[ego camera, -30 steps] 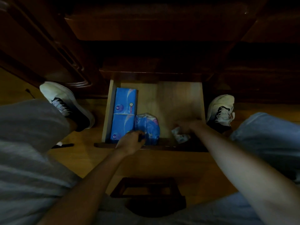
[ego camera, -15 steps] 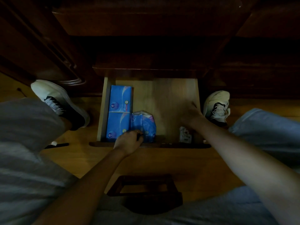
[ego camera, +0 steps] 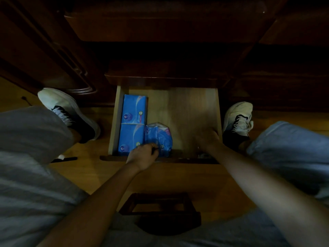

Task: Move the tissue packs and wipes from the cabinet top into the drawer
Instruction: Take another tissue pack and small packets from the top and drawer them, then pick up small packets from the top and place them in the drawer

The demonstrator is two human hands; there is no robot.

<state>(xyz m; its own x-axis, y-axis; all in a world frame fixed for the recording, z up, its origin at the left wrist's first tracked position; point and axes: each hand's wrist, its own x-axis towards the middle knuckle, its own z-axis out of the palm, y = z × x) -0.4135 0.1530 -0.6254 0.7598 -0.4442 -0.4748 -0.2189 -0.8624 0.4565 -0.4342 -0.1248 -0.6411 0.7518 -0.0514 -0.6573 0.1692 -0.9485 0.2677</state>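
The wooden drawer [ego camera: 187,104] is pulled out below the dark cabinet. Two flat blue tissue packs [ego camera: 134,107] lie end to end along its left wall. Beside them at the front sits a crumpled blue wipes pack [ego camera: 160,136]. My left hand [ego camera: 142,155] curls over the near end of that pack at the drawer's front edge. My right hand [ego camera: 207,139] is blurred over the drawer's front right corner, fingers loose and holding nothing. A small pale pack [ego camera: 203,155] lies dimly under my right wrist, mostly hidden.
My shoes stand either side of the drawer, left shoe [ego camera: 67,111] and right shoe [ego camera: 238,118]. A dark wooden frame [ego camera: 160,202] sits on the floor between my knees. A small black object [ego camera: 65,158] lies on the floor at left. The light is dim.
My right hand let go of the small pale pack at the drawer's front right and shifted right and deeper. My left hand stayed on the crumpled blue pack.
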